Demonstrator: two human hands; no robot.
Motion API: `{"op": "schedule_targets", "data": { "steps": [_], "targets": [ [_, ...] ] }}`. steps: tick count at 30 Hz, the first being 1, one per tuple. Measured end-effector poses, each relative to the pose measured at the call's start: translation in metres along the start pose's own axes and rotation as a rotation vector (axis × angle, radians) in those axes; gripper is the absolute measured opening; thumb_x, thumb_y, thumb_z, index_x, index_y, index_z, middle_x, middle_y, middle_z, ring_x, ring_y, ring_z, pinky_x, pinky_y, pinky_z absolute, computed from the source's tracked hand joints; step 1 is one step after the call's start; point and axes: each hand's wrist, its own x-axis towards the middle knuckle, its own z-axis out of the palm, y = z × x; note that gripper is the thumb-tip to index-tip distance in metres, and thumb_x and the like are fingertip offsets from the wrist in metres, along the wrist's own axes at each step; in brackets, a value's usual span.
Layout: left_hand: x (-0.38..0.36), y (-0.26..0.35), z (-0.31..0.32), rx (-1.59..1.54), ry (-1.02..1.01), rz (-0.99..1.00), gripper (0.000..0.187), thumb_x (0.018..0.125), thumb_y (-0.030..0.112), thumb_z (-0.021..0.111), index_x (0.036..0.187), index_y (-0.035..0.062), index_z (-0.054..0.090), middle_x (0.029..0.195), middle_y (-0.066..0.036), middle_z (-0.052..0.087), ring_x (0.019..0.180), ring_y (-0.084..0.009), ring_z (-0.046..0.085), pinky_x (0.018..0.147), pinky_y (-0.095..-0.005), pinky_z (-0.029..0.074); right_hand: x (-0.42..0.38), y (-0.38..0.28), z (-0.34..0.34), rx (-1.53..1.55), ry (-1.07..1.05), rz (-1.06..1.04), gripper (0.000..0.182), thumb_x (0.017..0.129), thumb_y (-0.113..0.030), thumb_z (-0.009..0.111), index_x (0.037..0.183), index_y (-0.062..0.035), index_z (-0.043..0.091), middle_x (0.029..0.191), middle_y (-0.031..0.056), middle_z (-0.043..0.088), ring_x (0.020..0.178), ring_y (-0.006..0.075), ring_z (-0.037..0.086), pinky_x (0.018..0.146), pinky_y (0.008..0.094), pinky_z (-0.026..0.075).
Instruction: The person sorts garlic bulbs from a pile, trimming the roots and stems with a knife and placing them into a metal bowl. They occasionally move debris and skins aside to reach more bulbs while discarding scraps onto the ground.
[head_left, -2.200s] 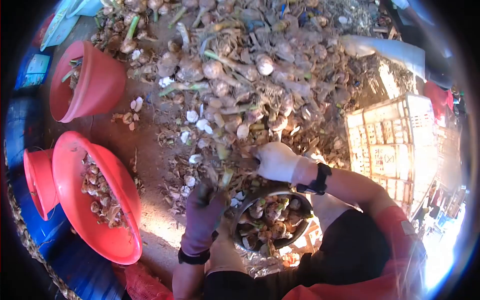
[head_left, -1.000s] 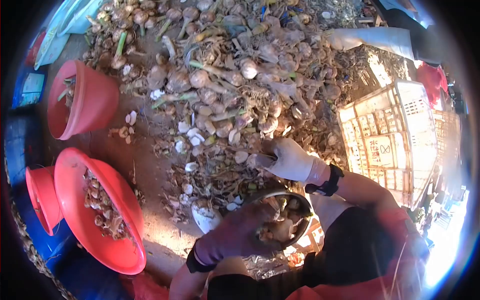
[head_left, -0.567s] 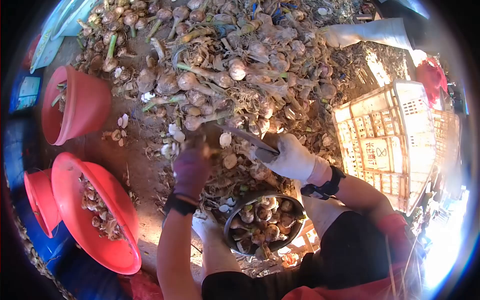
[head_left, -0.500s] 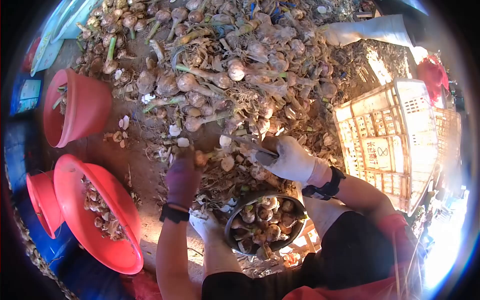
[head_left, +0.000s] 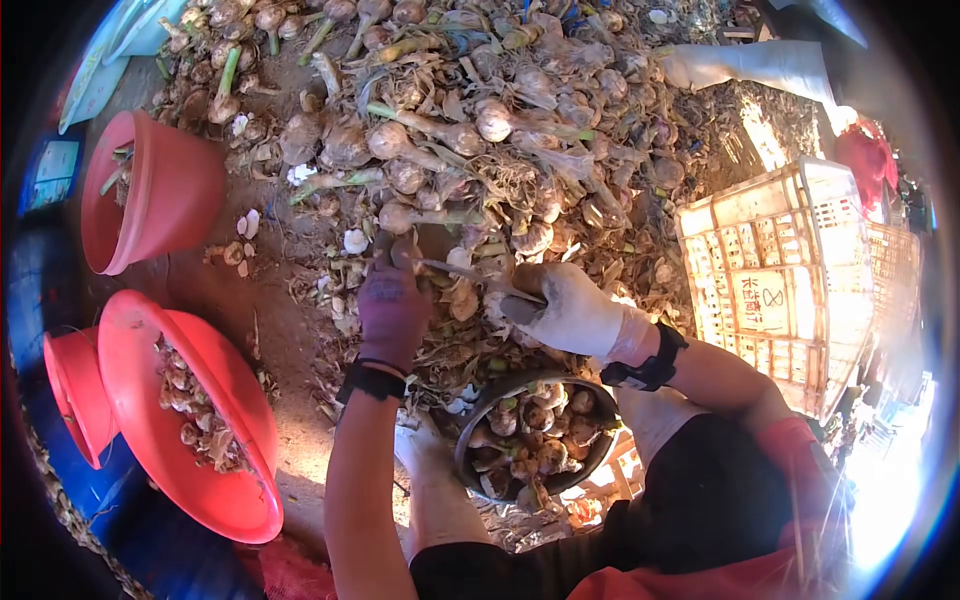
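My left hand (head_left: 393,300), in a purple glove, has its dark fingertips drawn together at the near edge of a heap of garlic (head_left: 490,120). Whatever those fingers hold is too small or hidden to name. A garlic bulb (head_left: 397,217) with its stem lies just beyond them. In a whitish glove, my right hand (head_left: 575,312) is closed around a knife (head_left: 450,268), whose blade points left and ends close to the left fingertips. Below the hands, between my legs, sits a dark bucket (head_left: 463,455) holding several garlic bulbs (head_left: 540,440).
Red basins (head_left: 262,420) stand at the left, one with garlic pieces in it. Behind them is a reddish pot (head_left: 185,195). Pale plastic crates (head_left: 760,290) stand at the right. Dry husks and cut bits (head_left: 440,350) litter the ground under my hands.
My left hand has moved up and right, closer to the knife blade, and is less blurred. The right hand keeps hold of the knife. The whole view has shifted slightly.
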Motion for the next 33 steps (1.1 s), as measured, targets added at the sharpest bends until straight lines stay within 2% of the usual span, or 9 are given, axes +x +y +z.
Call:
{"op": "schedule_targets", "data": {
  "steps": [3,7,9,13,20,23,26,28,33],
  "targets": [
    [-0.002,-0.004,-0.019,-0.237,-0.28,-0.079,0.053,0.075,0.021,0.069,0.119,0.0022,0.047,0.105,-0.017,0.059,0.094,-0.028,0.06,0.077,-0.0372,0.051,-0.002,-0.019,-0.005,-0.108,-0.038,-0.027,0.022,0.082,-0.024,0.062,0.088,-0.0025,0.063,0.07,0.0195,0.06,0.066,0.037,0.06,0.061,0.041,0.048],
    [-0.048,-0.014,-0.026,-0.593,-0.109,-0.247,0.041,0.082,0.02,0.063,0.114,0.0013,0.048,0.099,-0.012,0.06,0.081,-0.0187,0.059,0.067,-0.0304,0.05,-0.008,-0.031,-0.009,-0.168,-0.104,0.013,0.022,0.081,-0.024,0.063,0.089,-0.0038,0.064,0.07,0.0193,0.061,0.066,0.0371,0.06,0.061,0.0417,0.049],
    [-0.066,0.006,-0.069,-1.261,-0.393,-0.59,0.032,0.085,0.022,0.06,0.11,0.006,0.05,0.094,-0.004,0.059,0.076,-0.0094,0.055,0.06,-0.0236,0.047,-0.007,-0.033,-0.004,-0.247,-0.094,-0.176,0.023,0.08,-0.026,0.063,0.09,-0.0049,0.064,0.072,0.0194,0.062,0.067,0.0378,0.06,0.062,0.0428,0.049],
    [-0.105,0.029,-0.097,-1.632,-0.249,-0.681,0.029,0.08,0.006,0.064,0.108,0.0084,0.061,0.101,-0.008,0.054,0.084,-0.0128,0.057,0.06,-0.0224,0.047,-0.003,-0.029,0.006,-0.258,-0.159,-0.007,0.026,0.08,-0.028,0.063,0.093,-0.0061,0.065,0.073,0.0188,0.063,0.068,0.0379,0.061,0.061,0.0437,0.049],
    [-0.118,0.018,-0.079,-1.623,-0.241,-0.75,0.018,0.086,0.016,0.058,0.102,0.0093,0.061,0.09,-0.005,0.052,0.067,-0.0082,0.049,0.048,-0.0193,0.038,-0.006,-0.041,0.01,-0.318,-0.265,-0.149,0.025,0.079,-0.027,0.06,0.093,-0.0067,0.064,0.077,0.0155,0.066,0.072,0.0345,0.063,0.065,0.0423,0.051],
    [-0.116,0.034,-0.103,-1.534,-0.1,-0.802,0.022,0.085,0.021,0.059,0.105,0.0114,0.059,0.081,-0.002,0.051,0.056,-0.0062,0.045,0.045,-0.019,0.032,0.001,-0.019,0.016,-0.445,-0.318,0.021,0.026,0.078,-0.026,0.059,0.093,-0.0054,0.064,0.079,0.0176,0.065,0.074,0.0357,0.063,0.066,0.0434,0.051],
    [-0.128,0.01,-0.088,-1.372,-0.202,-0.463,0.034,0.086,0.023,0.06,0.115,0.0099,0.049,0.084,0.001,0.052,0.07,-0.0065,0.05,0.055,-0.0211,0.041,-0.005,-0.023,0.015,-0.458,-0.316,0.173,0.027,0.077,-0.027,0.059,0.09,-0.0032,0.064,0.079,0.0199,0.064,0.074,0.038,0.062,0.069,0.0465,0.05],
    [-0.115,0.019,-0.104,-1.681,-0.389,-0.667,0.044,0.085,0.013,0.059,0.126,0.0096,0.043,0.092,-0.002,0.053,0.072,-0.0072,0.05,0.057,-0.0224,0.043,-0.006,-0.036,0.019,-0.308,-0.316,0.032,0.03,0.076,-0.03,0.06,0.085,-0.002,0.064,0.076,0.0211,0.064,0.073,0.0385,0.062,0.068,0.0464,0.05],
    [-0.113,0.032,-0.083,-1.692,-0.216,-0.416,0.067,0.075,-0.007,0.057,0.136,0.0091,0.035,0.102,-0.006,0.052,0.075,-0.0123,0.053,0.063,-0.0241,0.047,-0.005,-0.022,0.029,-0.358,-0.288,-0.013,0.032,0.075,-0.033,0.061,0.069,-0.0014,0.061,0.066,0.0218,0.059,0.066,0.04,0.059,0.061,0.0469,0.047]
  ]
}}
